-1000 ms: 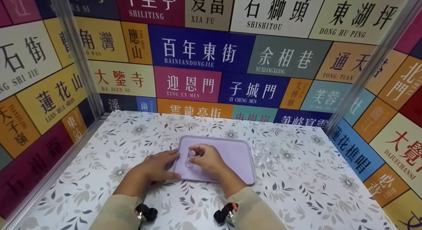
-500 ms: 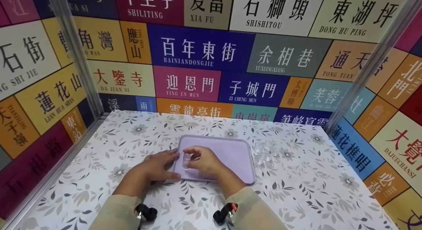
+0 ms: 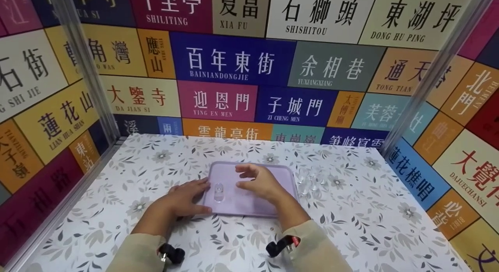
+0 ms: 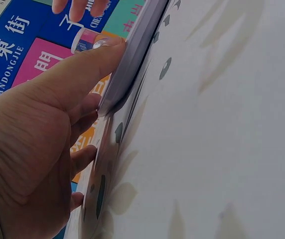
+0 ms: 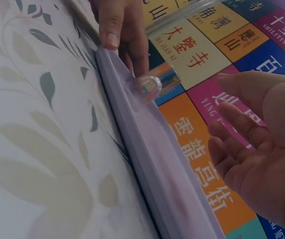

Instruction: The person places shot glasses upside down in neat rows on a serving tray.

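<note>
A small clear cup (image 3: 219, 193) stands on the left part of a lilac tray (image 3: 253, 209). In the right wrist view the cup (image 5: 157, 83) rises from the tray's surface, see-through against the wall. My left hand (image 3: 187, 200) rests at the tray's left end, thumb on the near rim and fingers spread along the side; the left wrist view shows its thumb (image 4: 90, 67) against the rim. Over the middle of the tray, to the right of the cup, hovers my right hand (image 3: 259, 182), its fingers loosely curved and apart, holding nothing.
Several clear cups (image 3: 314, 182) stand clustered just beyond the tray's right edge. A white tablecloth (image 3: 358, 221) with a leaf pattern covers the table. Walls of coloured sign panels (image 3: 234, 57) enclose the back and both sides.
My right hand has set the clear cup down on the tray's left part, let go of it and moved off to the right. My left hand has stayed at the tray's edge.
</note>
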`<action>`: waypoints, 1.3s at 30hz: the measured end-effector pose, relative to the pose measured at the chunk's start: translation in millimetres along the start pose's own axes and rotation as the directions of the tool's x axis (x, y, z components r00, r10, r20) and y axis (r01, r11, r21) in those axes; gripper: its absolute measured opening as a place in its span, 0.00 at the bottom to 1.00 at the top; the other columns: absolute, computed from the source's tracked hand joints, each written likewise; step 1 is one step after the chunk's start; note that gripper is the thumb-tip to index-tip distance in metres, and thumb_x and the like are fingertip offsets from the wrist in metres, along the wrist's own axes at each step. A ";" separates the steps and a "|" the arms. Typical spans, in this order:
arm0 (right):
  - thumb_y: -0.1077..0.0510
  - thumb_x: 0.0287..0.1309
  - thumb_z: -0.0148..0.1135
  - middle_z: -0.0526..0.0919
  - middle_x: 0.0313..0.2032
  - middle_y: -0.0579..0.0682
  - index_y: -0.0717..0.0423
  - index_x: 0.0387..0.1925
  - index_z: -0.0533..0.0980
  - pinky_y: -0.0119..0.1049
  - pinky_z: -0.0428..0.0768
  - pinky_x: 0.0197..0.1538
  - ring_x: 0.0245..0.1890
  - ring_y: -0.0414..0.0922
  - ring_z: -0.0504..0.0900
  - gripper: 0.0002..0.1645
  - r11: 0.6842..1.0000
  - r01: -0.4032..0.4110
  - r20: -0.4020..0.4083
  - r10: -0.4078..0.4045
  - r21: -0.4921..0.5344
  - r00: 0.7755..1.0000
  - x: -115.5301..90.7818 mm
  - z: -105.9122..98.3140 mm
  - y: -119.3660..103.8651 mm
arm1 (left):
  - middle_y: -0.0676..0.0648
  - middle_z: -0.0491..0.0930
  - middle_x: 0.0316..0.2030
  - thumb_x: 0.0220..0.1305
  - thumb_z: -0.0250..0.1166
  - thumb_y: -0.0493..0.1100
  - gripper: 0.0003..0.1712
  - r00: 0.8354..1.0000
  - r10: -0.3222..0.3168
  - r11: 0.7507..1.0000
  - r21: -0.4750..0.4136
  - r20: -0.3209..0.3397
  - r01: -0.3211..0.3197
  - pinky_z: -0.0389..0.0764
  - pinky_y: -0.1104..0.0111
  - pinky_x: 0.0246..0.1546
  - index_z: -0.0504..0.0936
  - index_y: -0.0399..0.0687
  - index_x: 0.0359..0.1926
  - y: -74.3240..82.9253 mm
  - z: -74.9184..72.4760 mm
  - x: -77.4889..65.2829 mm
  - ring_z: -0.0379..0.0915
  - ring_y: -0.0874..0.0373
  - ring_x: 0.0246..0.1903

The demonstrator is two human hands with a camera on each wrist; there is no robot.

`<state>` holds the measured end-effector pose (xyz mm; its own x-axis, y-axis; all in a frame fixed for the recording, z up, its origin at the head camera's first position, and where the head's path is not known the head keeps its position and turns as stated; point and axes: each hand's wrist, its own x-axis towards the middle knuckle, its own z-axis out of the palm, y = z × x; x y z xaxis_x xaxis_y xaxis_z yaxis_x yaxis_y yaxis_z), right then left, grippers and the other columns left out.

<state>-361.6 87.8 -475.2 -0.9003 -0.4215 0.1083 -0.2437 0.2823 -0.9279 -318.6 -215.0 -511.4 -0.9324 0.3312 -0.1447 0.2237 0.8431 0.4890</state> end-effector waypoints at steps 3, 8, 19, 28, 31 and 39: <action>0.60 0.57 0.79 0.86 0.64 0.54 0.52 0.65 0.81 0.45 0.85 0.66 0.65 0.55 0.84 0.33 1.000 -0.001 -0.058 0.001 0.004 0.998 -3.3 -19.2 3.3 | 0.59 0.52 0.86 0.57 0.73 0.76 0.59 1.000 0.002 1.000 -0.020 -0.008 -0.002 0.41 0.30 0.83 0.62 0.65 0.84 -0.3 0.6 -0.8 0.44 0.44 0.87; 0.61 0.58 0.79 0.85 0.66 0.54 0.54 0.67 0.80 0.50 0.83 0.71 0.69 0.57 0.82 0.35 0.999 -0.029 -0.142 0.031 0.017 0.989 -12.6 -56.0 11.2 | 0.59 0.52 0.86 0.57 0.73 0.75 0.59 1.000 0.008 1.000 -0.022 -0.012 -0.009 0.40 0.31 0.83 0.62 0.64 0.84 0.0 0.7 -0.6 0.44 0.44 0.87; 0.57 0.65 0.76 0.79 0.72 0.55 0.54 0.73 0.74 0.50 0.80 0.75 0.76 0.55 0.75 0.37 0.993 -0.110 -0.258 0.097 -0.037 0.961 -44.7 -135.3 32.2 | 0.60 0.51 0.86 0.57 0.74 0.75 0.58 1.000 0.005 1.000 -0.030 -0.009 -0.005 0.39 0.30 0.83 0.62 0.65 0.84 -0.8 1.7 -0.2 0.44 0.45 0.87; 0.54 0.67 0.74 0.77 0.74 0.55 0.53 0.75 0.72 0.39 0.79 0.73 0.78 0.52 0.73 0.38 0.989 -0.134 -0.325 0.108 -0.057 0.940 -64.2 -174.9 39.0 | 0.62 0.50 0.86 0.58 0.74 0.74 0.57 1.000 -0.014 0.998 -0.054 0.011 0.015 0.36 0.32 0.84 0.62 0.68 0.84 0.1 3.6 -1.7 0.42 0.46 0.87; 0.52 0.68 0.74 0.76 0.75 0.54 0.51 0.76 0.71 0.34 0.79 0.72 0.78 0.51 0.72 0.39 0.986 -0.157 -0.350 0.125 -0.065 0.929 -70.7 -186.0 40.5 | 0.64 0.49 0.86 0.58 0.73 0.75 0.57 1.000 -0.019 0.998 -0.056 0.010 0.020 0.36 0.32 0.84 0.62 0.70 0.83 -0.3 4.4 -0.9 0.41 0.47 0.88; 0.55 0.68 0.73 0.73 0.78 0.52 0.48 0.77 0.70 0.41 0.75 0.78 0.81 0.52 0.67 0.39 0.972 -0.235 -0.424 0.202 -0.027 0.883 -77.2 -214.5 57.2 | 0.65 0.49 0.86 0.56 0.73 0.76 0.58 1.000 -0.019 0.998 -0.053 0.006 0.019 0.35 0.33 0.84 0.61 0.72 0.83 -2.1 4.4 0.6 0.41 0.47 0.88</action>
<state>-383.4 321.4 -460.0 -0.9970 0.0498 0.0594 -0.0349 0.3966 -0.9173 -318.4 -214.7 -516.3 -0.9346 0.3180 -0.1594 0.1903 0.8256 0.5313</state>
